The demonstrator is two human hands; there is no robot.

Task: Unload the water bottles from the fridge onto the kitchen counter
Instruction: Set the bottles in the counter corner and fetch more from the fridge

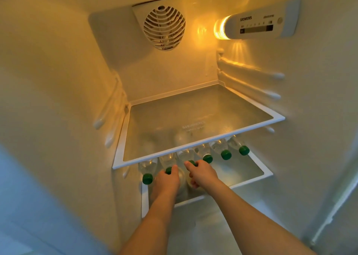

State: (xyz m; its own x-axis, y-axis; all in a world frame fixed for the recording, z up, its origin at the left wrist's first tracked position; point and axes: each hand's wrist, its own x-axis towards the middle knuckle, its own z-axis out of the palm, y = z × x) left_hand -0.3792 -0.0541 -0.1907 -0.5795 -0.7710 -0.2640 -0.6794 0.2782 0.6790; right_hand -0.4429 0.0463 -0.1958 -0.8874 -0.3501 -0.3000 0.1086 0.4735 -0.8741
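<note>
Several clear water bottles with green caps lie in a row on the second glass shelf (257, 174) of the fridge, caps toward me. My left hand (167, 179) grips the neck of the second bottle from the left (167, 159), at its green cap. My right hand (202, 172) grips the neck of the third bottle (185, 155), thumb over its cap. A bottle at the far left (147, 178) and three on the right, among them the far-right bottle (243, 150), lie untouched.
An upper glass shelf (193, 144) hangs over the bottles' bodies, close above my hands. Fridge walls with shelf rails stand left and right. A fan grille (164, 29) and a lit control panel (255, 24) sit high at the back.
</note>
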